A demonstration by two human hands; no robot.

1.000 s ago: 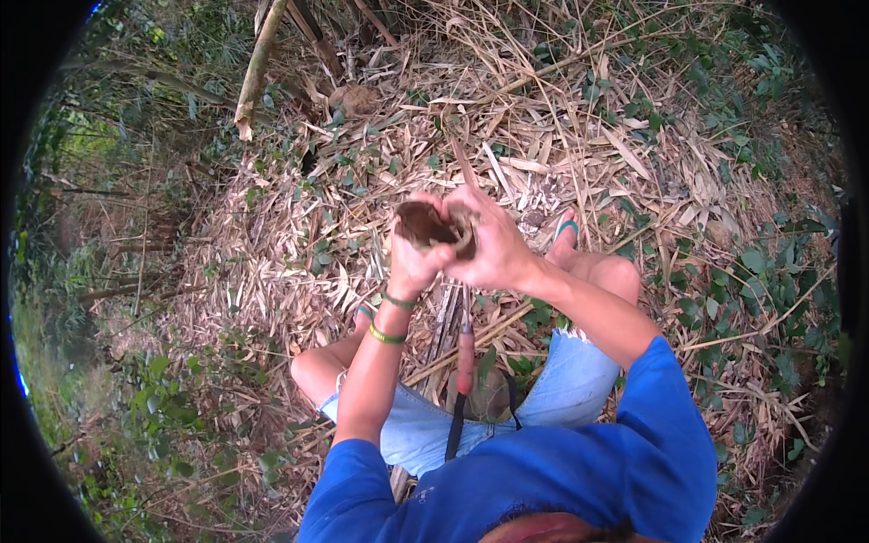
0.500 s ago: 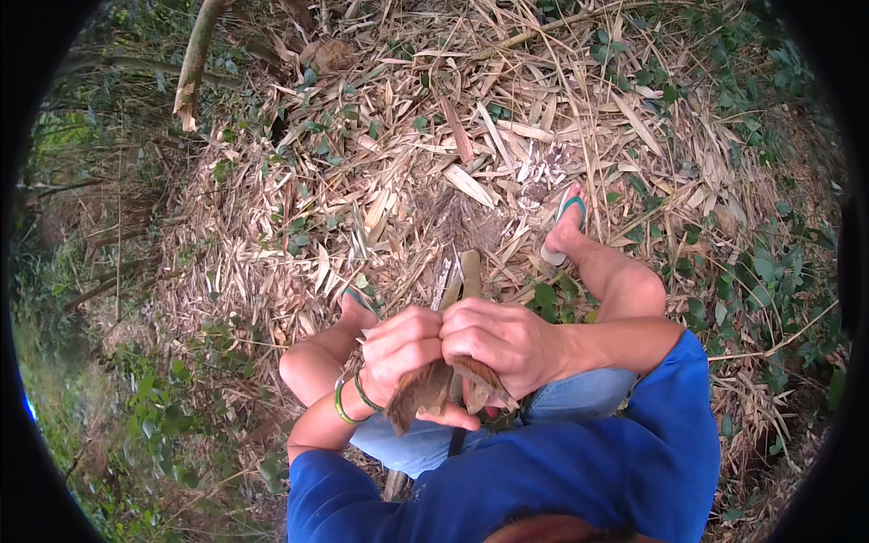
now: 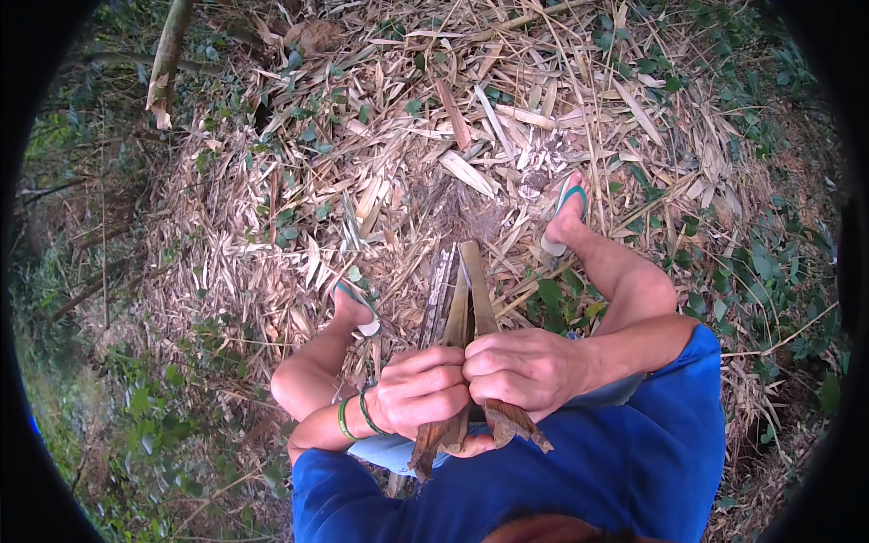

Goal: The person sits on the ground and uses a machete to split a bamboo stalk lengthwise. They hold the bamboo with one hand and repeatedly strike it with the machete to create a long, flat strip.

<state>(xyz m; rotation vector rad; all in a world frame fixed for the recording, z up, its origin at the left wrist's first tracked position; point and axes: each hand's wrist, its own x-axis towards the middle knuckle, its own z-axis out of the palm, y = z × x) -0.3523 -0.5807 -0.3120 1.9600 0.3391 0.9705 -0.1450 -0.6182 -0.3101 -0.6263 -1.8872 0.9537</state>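
Close to my body, my left hand [image 3: 421, 389] is wrapped round a brown bamboo strip [image 3: 459, 308]. Its knuckles touch those of my right hand [image 3: 525, 369], which is closed on a second bamboo strip [image 3: 482, 294]. The two strips run side by side away from me, with a narrow gap between them. Their near ends are ragged, dark brown and splintered, jutting out below my fists. Whether the strips are still joined under my hands is hidden. A green band [image 3: 344, 418] and a dark cord circle my left wrist.
Dry bamboo leaves and sheaths [image 3: 389, 199] litter the ground ahead. My feet in green-strapped flip-flops [image 3: 552, 244] stand apart on it. Leafy plants [image 3: 765, 271] grow on the right, with more greenery at left. A broken branch [image 3: 169, 59] hangs at upper left.
Both hands, still closed on the bamboo, have come nearer to my body. More of the strips' far length shows beyond my fists, and their ragged ends sit lower.
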